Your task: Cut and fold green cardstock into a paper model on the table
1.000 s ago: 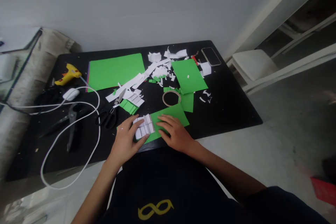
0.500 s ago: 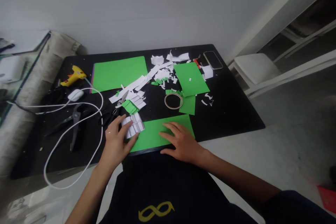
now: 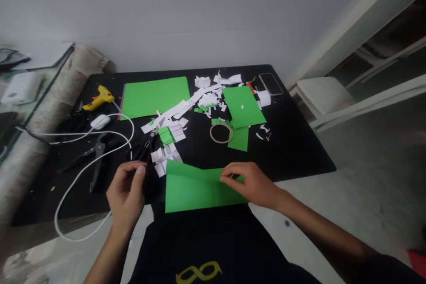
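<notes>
A green sheet of paper [image 3: 193, 193] lies at the table's front edge before me, creased, its far-left edge lifted. My right hand [image 3: 249, 182] pinches this sheet near its far edge, toward the right. To the left of the paper and apart from it, my left hand [image 3: 128, 188] is raised, thumb and forefinger pressed together; whatever they hold, if anything, is too small to make out. Just beyond the sheet's left corner sit folded white paper pieces [image 3: 163, 154], partly covered by it. A folded green piece [image 3: 165, 135] rests behind them.
Black-handled scissors [image 3: 144, 148] and a white cable [image 3: 71, 191] lie on the left, with a yellow glue gun [image 3: 100, 97] farther back. A tape roll [image 3: 221, 133], paper scraps [image 3: 209, 100], a green sheet stack [image 3: 155, 97] and a phone [image 3: 271, 84] occupy the table [image 3: 289, 146].
My left hand has left the white folded pieces and moved left, fingers closing. My right hand has gone from lying flat to pinching the green sheet, which now appears unfolded toward me.
</notes>
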### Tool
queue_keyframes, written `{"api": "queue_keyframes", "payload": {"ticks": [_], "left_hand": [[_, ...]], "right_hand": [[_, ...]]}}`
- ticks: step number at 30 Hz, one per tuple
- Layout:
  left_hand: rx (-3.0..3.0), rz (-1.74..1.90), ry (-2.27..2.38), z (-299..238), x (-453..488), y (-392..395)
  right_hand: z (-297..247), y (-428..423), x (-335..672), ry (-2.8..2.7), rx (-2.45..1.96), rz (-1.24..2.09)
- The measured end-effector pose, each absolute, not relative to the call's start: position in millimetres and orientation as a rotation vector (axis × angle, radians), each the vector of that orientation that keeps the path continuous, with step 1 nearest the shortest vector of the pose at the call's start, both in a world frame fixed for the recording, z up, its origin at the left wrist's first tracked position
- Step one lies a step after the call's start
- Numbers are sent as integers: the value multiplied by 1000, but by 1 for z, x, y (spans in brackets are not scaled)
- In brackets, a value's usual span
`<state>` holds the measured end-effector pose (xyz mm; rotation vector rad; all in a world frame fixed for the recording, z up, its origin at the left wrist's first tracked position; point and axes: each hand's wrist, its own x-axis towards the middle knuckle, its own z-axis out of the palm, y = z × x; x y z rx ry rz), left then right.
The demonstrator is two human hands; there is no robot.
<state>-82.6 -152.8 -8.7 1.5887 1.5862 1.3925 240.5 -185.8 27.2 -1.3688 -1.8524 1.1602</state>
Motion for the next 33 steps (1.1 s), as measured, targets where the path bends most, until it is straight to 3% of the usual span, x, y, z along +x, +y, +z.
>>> {"api": "queue_keyframes", "payload": {"ticks": [7,14,20,29,33], "left_hand": [[1852,921,1219,-5,-72,-166],[1512,816,1176,1,-14,-156],[1335,754,1055,6,8,-142],[1969,566,839,-2,21,-160],[2260,503,869,-18,33,-165]], "right_hand": [[81,-165,289,-1567,-1395,1339],[43,-146,292,-844,-1373,1365],[8,-144,293,-1144,-1659,1378],[3,-126,281,-1513,-1627,1249],[-1,-103,285,-1614,-1671,875]]}}
